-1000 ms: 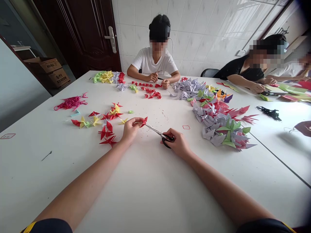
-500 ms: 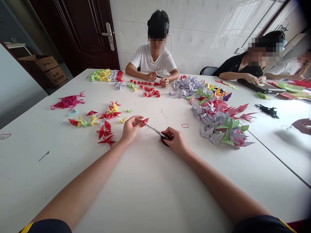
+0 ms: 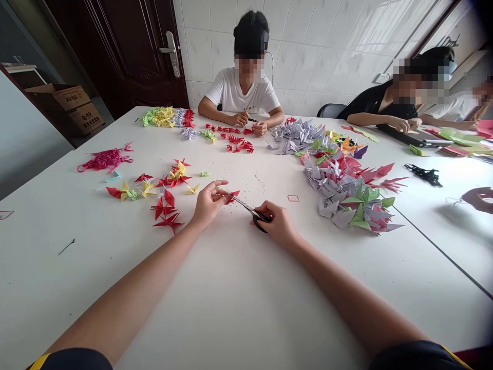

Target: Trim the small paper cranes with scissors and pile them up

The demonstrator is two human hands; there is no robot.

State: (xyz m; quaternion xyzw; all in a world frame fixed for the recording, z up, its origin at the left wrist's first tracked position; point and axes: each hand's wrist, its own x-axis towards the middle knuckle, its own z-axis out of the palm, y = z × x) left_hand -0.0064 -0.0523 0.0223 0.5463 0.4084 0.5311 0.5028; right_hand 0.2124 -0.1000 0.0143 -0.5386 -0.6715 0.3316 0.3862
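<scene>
Pinching a small, crisp red paper crane (image 3: 232, 196) in the left hand (image 3: 210, 203), fingers narrowly closed. Gripping black-handled steel scissors (image 3: 255, 217) in the right hand (image 3: 279, 223), just above the smooth white table (image 3: 115, 288).

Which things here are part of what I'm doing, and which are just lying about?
In use: left hand, red paper crane, right hand, black-handled scissors.
Lying about: cardboard boxes, pink tangle of paper, heap of lilac and green paper cranes.

A dark wooden door (image 3: 131, 56) adjoins white tiled walls (image 3: 304, 67) — cardboard boxes (image 3: 65, 105) beside it, perhaps a window (image 3: 400, 31) far right.
</scene>
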